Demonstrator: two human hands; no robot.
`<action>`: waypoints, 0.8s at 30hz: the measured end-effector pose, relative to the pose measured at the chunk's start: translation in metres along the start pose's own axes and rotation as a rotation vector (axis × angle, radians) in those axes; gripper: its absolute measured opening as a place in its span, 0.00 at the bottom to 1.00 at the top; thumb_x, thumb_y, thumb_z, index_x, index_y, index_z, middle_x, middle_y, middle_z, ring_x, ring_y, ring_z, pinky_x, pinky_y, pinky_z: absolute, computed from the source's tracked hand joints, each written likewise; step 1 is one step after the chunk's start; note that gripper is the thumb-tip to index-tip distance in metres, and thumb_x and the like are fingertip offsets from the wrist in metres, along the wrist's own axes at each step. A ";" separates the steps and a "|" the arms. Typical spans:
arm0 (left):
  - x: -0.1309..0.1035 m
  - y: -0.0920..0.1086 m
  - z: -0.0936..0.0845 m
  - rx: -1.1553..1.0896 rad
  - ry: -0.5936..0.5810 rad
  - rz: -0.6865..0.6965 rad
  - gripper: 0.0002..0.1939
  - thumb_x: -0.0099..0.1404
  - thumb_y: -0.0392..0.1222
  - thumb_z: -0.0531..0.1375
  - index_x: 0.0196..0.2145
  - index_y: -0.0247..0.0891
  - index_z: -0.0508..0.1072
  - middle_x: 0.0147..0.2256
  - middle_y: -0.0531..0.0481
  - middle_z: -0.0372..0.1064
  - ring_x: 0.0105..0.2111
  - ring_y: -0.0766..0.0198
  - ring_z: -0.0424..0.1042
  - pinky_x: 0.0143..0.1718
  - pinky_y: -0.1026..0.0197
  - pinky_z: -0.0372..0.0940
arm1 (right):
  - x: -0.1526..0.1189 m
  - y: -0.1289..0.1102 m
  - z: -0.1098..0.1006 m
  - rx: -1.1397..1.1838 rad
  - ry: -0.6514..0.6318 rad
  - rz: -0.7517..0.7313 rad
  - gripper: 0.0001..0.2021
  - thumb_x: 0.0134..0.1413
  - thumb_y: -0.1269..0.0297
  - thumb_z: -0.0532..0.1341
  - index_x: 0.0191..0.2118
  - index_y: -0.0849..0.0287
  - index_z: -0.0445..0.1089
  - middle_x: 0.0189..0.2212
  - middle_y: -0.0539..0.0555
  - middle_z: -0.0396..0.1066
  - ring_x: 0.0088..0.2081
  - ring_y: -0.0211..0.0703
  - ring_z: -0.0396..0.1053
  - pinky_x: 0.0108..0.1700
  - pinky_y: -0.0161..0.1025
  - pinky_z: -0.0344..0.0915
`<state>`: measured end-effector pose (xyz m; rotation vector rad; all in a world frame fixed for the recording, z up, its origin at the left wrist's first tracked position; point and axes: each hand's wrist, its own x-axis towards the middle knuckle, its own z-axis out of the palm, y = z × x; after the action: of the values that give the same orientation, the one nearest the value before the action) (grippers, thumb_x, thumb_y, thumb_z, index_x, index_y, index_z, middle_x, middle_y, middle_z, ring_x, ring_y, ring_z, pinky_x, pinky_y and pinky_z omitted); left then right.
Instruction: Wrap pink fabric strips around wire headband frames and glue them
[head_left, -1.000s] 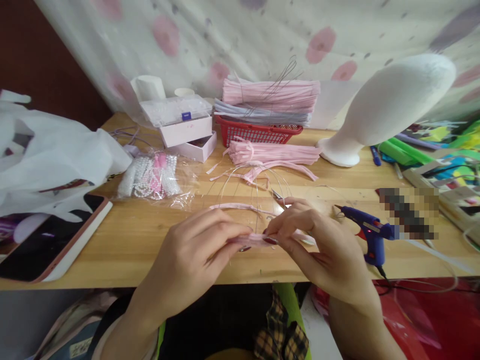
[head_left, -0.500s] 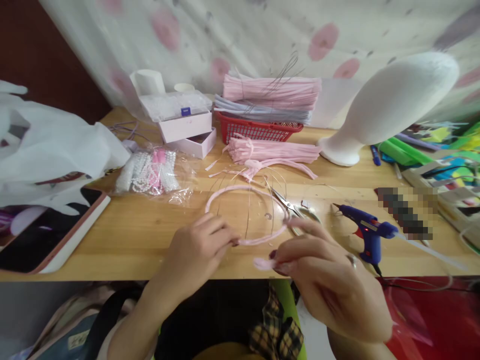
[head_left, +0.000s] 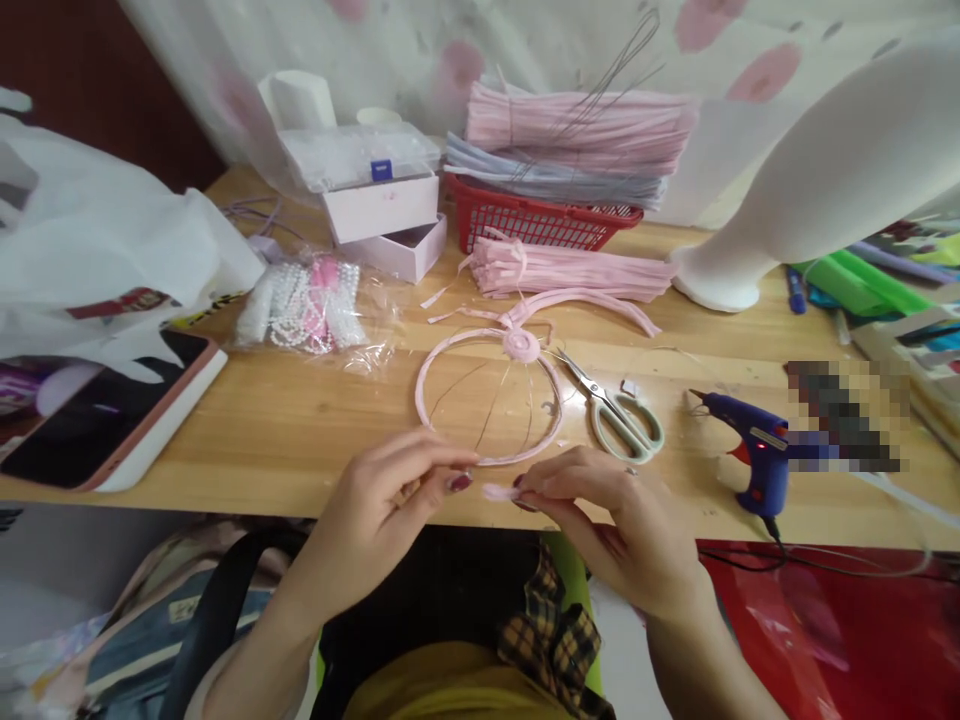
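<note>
A ring wrapped in pink pipe cleaner point(head_left: 419, 385) lies on the table, with thin wires across it and a pink coiled disc point(head_left: 520, 344) at its far edge. My left hand point(head_left: 394, 495) is at the near edge of the ring, its fingertips and thumb closed around the rim. Between the thumb and fingers of my right hand point(head_left: 611, 510) is a small pale pink pipe-cleaner piece point(head_left: 498, 492), just in front of the ring. Scissors with pale green handles point(head_left: 626, 425) lie right of the ring, blades partly apart, untouched.
Pink pipe cleaners point(head_left: 577, 273) lie bundled behind the ring, before a red basket point(head_left: 544, 222). A blue glue gun point(head_left: 754, 440) and a white foam head point(head_left: 810, 190) are right. Bagged beads point(head_left: 311, 305), white boxes point(head_left: 394, 205) and a phone point(head_left: 112, 420) are left.
My right hand has moved left and closer to my left hand, carrying the pink piece. The camera view has shifted, and the scissors and coiled disc now show more fully.
</note>
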<state>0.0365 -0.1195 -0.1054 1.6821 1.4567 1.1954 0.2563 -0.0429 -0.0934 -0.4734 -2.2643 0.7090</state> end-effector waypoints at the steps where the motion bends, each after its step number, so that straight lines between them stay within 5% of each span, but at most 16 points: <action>1: 0.000 0.004 0.002 -0.114 -0.032 -0.083 0.13 0.74 0.43 0.55 0.40 0.40 0.81 0.36 0.46 0.79 0.35 0.63 0.76 0.34 0.63 0.71 | 0.001 0.000 0.001 0.005 -0.011 -0.010 0.10 0.64 0.77 0.60 0.46 0.55 0.66 0.35 0.52 0.80 0.36 0.38 0.79 0.38 0.35 0.76; 4: 0.001 0.011 0.008 -0.374 -0.135 -0.329 0.18 0.71 0.51 0.58 0.31 0.38 0.80 0.27 0.49 0.76 0.22 0.68 0.68 0.21 0.67 0.61 | 0.000 0.000 0.002 -0.017 -0.074 -0.034 0.08 0.65 0.76 0.59 0.45 0.56 0.66 0.36 0.53 0.79 0.36 0.38 0.78 0.36 0.33 0.74; 8: -0.003 0.008 0.016 -0.532 -0.201 -0.556 0.14 0.62 0.50 0.66 0.27 0.37 0.77 0.21 0.53 0.70 0.18 0.71 0.60 0.18 0.68 0.53 | -0.006 -0.002 0.000 -0.041 -0.184 -0.041 0.06 0.68 0.74 0.56 0.46 0.57 0.67 0.36 0.53 0.77 0.36 0.39 0.75 0.37 0.36 0.72; 14: -0.021 -0.001 0.034 -0.594 0.115 -0.613 0.16 0.63 0.54 0.66 0.30 0.38 0.73 0.21 0.57 0.60 0.19 0.73 0.54 0.18 0.68 0.50 | -0.016 -0.005 0.010 -0.047 -0.276 0.050 0.06 0.69 0.75 0.54 0.42 0.57 0.64 0.34 0.53 0.74 0.34 0.38 0.72 0.34 0.34 0.69; 18: -0.024 -0.006 0.049 -0.763 0.306 -0.678 0.22 0.59 0.61 0.68 0.31 0.38 0.69 0.23 0.58 0.60 0.17 0.75 0.52 0.15 0.70 0.50 | -0.019 -0.003 0.019 -0.054 -0.164 0.126 0.10 0.65 0.76 0.57 0.35 0.54 0.59 0.32 0.50 0.72 0.30 0.37 0.69 0.30 0.34 0.63; 24: -0.030 -0.013 0.035 -0.761 0.036 -0.562 0.15 0.64 0.53 0.68 0.35 0.39 0.74 0.25 0.56 0.66 0.17 0.73 0.63 0.17 0.70 0.62 | -0.012 -0.004 0.012 -0.012 -0.135 0.105 0.12 0.64 0.79 0.56 0.34 0.54 0.57 0.31 0.49 0.72 0.29 0.34 0.69 0.28 0.31 0.63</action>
<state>0.0628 -0.1419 -0.1379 0.6847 1.1539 1.2260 0.2556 -0.0558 -0.1043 -0.5686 -2.3848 0.8018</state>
